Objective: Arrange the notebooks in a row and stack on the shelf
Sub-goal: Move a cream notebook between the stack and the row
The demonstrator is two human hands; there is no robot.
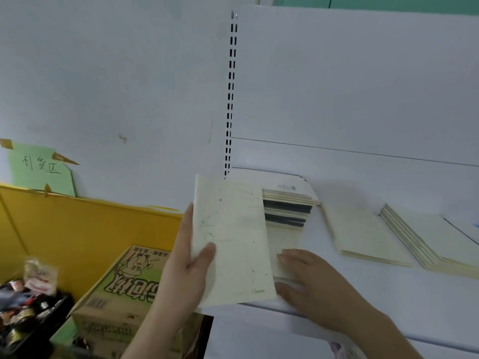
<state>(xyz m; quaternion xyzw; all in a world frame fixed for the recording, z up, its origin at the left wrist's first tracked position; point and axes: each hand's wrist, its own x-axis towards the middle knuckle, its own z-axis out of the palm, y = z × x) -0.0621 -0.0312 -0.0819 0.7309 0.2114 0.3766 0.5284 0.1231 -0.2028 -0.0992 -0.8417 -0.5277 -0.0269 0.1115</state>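
My left hand (190, 265) grips a cream notebook (233, 242) by its left edge, thumb on the cover, holding it tilted above the shelf's left end. Behind it a stack of notebooks (289, 211) with cream and dark edges lies on the white shelf (363, 294). My right hand (311, 278) rests flat, fingers straight, on the near end of that stack beside the held notebook. Farther right a thin cream pile (363, 234) lies flat, and beyond it a thicker cream stack (425, 242).
A slotted upright (230, 99) rises at the shelf's left end against the white back panel. Left of the shelf stand a yellow board (77, 229), a printed cardboard box (124, 288) and a dark bin of small goods (23, 307).
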